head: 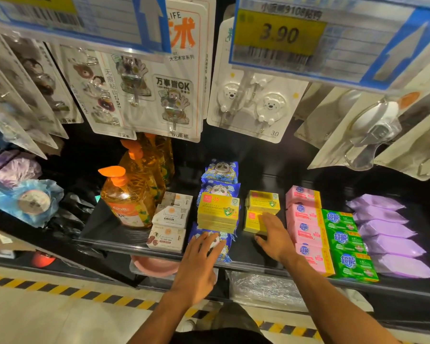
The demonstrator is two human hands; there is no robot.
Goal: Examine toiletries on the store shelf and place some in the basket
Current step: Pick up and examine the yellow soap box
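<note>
Left hand [204, 247] is laid flat, fingers straight and spread, on the front blue panda pack [228, 253], lower centre of frame, at the front edge of the shelf [104, 229]. The pack lies face up, long axis across the frame. Right hand [274, 235] is placed over the front yellow box [251, 219], centre-right. Its fingers are on top and its thumb at the near edge; whether it is clamped cannot be told. The box's long axis runs across the frame.

Hook pkgs [256, 105] low over shelf [243, 252]
</note>
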